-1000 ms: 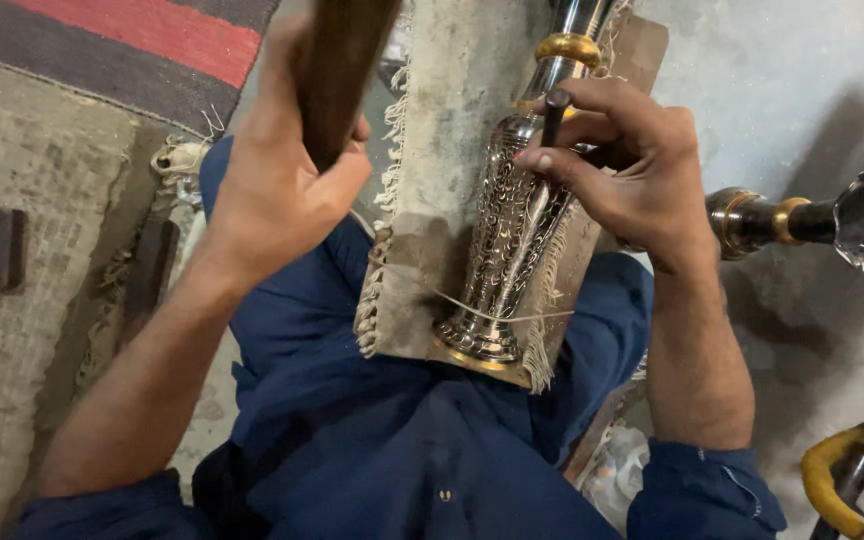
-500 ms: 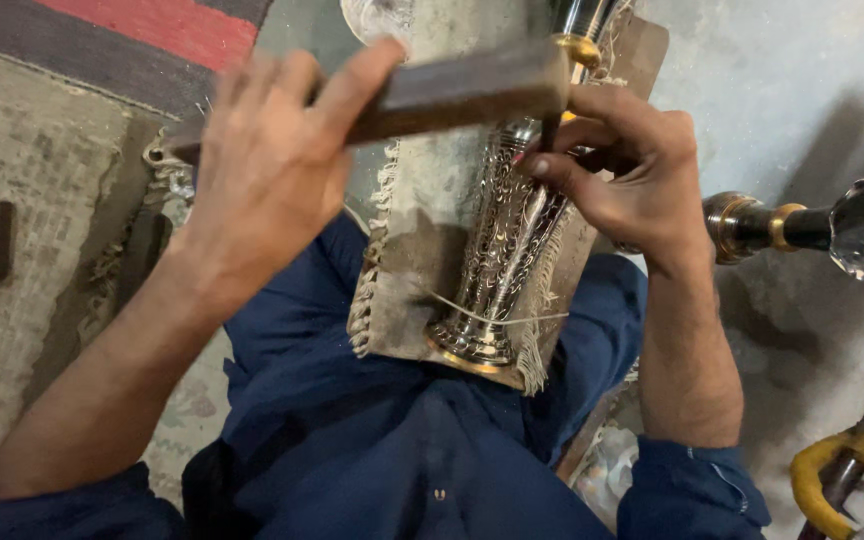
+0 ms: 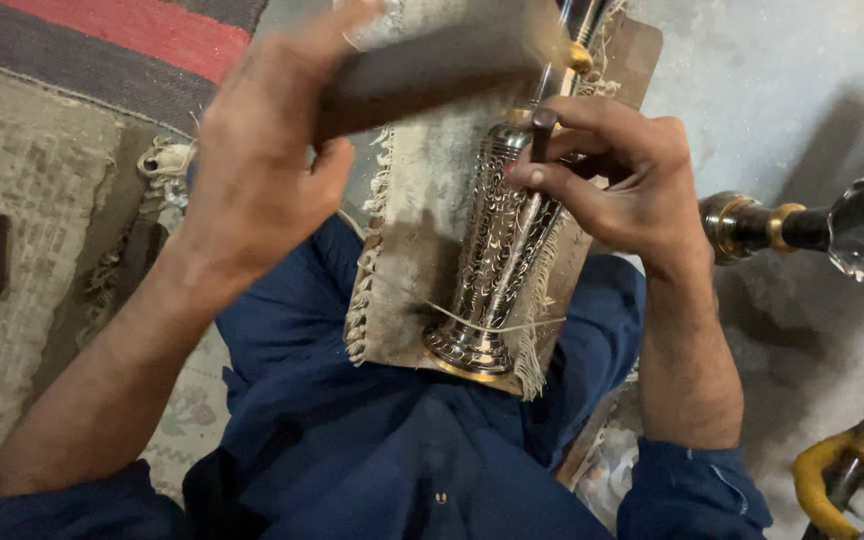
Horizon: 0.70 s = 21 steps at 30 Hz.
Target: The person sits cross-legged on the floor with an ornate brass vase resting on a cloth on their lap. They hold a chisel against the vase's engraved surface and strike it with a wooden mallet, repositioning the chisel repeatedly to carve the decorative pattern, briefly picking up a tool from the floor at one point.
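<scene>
My left hand (image 3: 252,190) clamped the wooden mallet (image 3: 422,70); right fingers (image 3: 562,185) pinched the punch (image 3: 542,130). Kept it upright on the engraved vase (image 3: 497,260) w/ fingertips below the head.

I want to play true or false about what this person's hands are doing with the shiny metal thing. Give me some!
1. The left hand grips a dark wooden block. True.
2. The right hand holds a thin punch tool against the engraved silver vase. True.
3. The vase stands upright on the floor. False: it lies slanted on a fringed cloth pad over the person's lap.
4. The person wears red clothes. False: the clothes are dark blue.
5. The vase surface is plain and smooth. False: it is covered with a fine engraved pattern.
</scene>
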### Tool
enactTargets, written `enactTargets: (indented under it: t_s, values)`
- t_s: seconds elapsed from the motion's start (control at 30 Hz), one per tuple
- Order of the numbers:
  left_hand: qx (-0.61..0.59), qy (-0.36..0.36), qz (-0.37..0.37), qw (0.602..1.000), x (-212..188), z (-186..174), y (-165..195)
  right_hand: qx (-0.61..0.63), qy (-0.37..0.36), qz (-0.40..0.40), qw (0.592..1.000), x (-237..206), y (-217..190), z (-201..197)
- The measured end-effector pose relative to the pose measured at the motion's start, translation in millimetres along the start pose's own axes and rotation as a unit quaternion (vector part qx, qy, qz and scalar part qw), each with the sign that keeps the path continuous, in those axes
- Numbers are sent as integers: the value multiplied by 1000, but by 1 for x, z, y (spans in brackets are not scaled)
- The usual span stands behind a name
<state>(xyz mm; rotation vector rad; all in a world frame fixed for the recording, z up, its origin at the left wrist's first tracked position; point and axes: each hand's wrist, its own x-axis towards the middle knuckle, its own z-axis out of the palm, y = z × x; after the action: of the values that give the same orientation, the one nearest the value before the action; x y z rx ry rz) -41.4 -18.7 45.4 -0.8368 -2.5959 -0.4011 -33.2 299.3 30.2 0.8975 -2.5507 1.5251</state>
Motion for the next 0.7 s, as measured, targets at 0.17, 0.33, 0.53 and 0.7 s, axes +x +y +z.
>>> enactTargets:
  t_s: [0.17, 0.33, 0.53, 0.7]
  values:
    - [-10, 2, 5, 1000, 6, -3, 1, 26, -7, 8, 1000, 0, -2, 0]
    - [-14, -3, 1, 1000, 7, -5, 3, 10, -14, 8, 1000, 1, -3, -2]
    - [-16, 4, 12, 1000, 3, 0, -2, -13, 4, 26, 1000, 3, -4, 1]
    - [-95, 10, -2, 995, -1, 4, -8, -22, 2, 44, 999, 1, -4, 1]
